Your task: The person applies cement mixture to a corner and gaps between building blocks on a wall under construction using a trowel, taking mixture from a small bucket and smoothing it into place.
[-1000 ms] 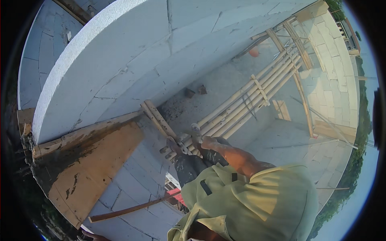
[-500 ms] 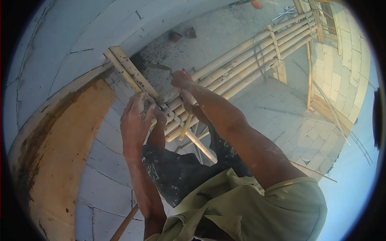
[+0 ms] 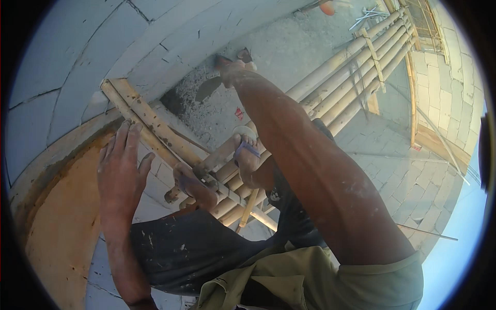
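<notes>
My left hand [image 3: 120,175] is at the left, fingers extended and slightly bent with nothing in them, beside a pair of mud-spotted timbers [image 3: 135,98] that lean by the pale block wall [image 3: 62,82]. My right hand [image 3: 235,75] reaches forward, closed on the handle of a trowel, whose dark blade [image 3: 207,89] hangs over the grey, debris-strewn floor [image 3: 217,119]. My sandalled feet [image 3: 247,155] rest on a platform of bamboo poles [image 3: 336,108] lashed with crosspieces, below my right hand and forearm.
A stained plywood board [image 3: 59,227] runs along the left. Upright bamboo posts [image 3: 412,103] and a thin pole [image 3: 447,150] stand by the block wall [image 3: 435,82] at right. An orange round object [image 3: 326,8] and thin white rods [image 3: 364,18] lie on the floor beyond.
My right arm has reached farther forward with the trowel. My left hand has moved left from near my foot toward the timbers, its fingers straighter. The view has tilted down toward the platform.
</notes>
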Demonstrator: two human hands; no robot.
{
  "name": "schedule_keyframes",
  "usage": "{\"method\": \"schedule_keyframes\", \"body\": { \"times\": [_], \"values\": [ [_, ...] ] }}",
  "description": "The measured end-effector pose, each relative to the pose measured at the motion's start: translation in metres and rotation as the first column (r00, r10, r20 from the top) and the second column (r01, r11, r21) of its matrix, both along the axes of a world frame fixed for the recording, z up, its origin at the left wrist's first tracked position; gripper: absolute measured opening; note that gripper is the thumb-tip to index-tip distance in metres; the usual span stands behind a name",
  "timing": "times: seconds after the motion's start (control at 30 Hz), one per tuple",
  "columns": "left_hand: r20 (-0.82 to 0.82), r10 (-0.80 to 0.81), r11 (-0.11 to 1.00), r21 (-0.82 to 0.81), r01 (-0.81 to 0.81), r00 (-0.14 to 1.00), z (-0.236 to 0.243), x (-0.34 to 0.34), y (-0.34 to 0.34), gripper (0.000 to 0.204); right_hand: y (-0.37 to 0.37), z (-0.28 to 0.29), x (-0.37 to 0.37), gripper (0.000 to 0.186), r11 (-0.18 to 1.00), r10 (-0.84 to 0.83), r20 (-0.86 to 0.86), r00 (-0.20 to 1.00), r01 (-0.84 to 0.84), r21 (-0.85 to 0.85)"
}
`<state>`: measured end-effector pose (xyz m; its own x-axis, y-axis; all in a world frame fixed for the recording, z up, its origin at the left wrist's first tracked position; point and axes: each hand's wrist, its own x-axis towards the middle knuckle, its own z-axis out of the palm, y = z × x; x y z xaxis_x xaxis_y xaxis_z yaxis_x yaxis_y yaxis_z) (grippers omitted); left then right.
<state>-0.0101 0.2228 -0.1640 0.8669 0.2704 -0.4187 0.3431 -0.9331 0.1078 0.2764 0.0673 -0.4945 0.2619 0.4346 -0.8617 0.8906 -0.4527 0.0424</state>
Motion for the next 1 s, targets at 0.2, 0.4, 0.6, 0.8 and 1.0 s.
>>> {"method": "schedule_keyframes", "body": {
  "times": [0.2,0.4,0.6,0.8,1.0],
  "values": [
    [-0.034,-0.036,0.997,0.071,0.039,0.999,-0.007,0.005,-0.002,0.065,0.069,0.010,0.081,0.039,0.963,-0.163,0.016,0.987,0.163,-0.216],
    [-0.185,-0.001,0.980,-0.194,-0.035,0.983,-0.023,0.007,0.003,0.064,0.089,0.056,0.119,0.050,0.915,-0.380,0.103,0.919,0.390,-0.107],
    [-0.153,-0.008,0.993,-0.118,-0.010,0.988,-0.041,0.009,0.024,0.065,0.067,0.080,0.130,0.041,0.843,-0.533,0.060,0.844,0.523,0.127],
    [-0.124,-0.005,0.995,-0.096,-0.007,0.992,-0.055,0.015,0.052,0.067,0.031,0.153,0.098,0.025,0.698,-0.625,0.008,0.781,0.554,0.455],
    [-0.109,-0.009,0.987,-0.162,-0.009,0.994,-0.056,0.024,0.070,0.069,0.043,0.178,0.105,0.030,0.851,-0.487,0.141,0.862,0.432,0.297]
  ]
}}
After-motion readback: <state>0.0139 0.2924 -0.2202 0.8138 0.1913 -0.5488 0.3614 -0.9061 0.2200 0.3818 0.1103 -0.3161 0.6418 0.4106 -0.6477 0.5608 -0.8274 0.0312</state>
